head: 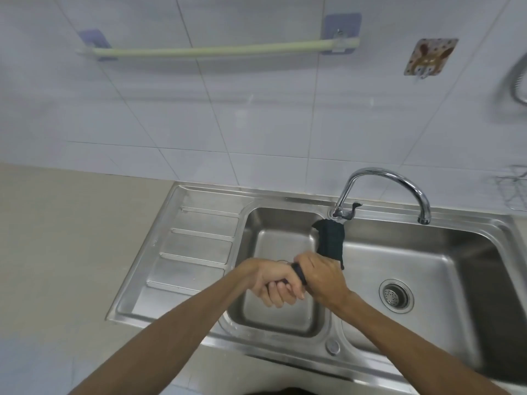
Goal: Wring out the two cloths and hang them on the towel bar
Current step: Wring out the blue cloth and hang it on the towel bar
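Observation:
Both my hands grip one dark green cloth (330, 238) over the small left basin of the steel sink (199, 252). My left hand (273, 283) is closed around the twisted lower part of the cloth. My right hand (319, 275) is closed on it just above, and the loose end sticks up toward the tap. A pale green towel bar (211, 50) hangs bare on the tiled wall, above and to the left. I see no second cloth.
A curved chrome tap (385, 181) stands behind the divider between the basins, its spout over the large right basin with a drain strainer (395, 296). A patterned wall hook (429, 57) and a wire rack (513, 189) are at the right. Beige counter (57, 238) lies left.

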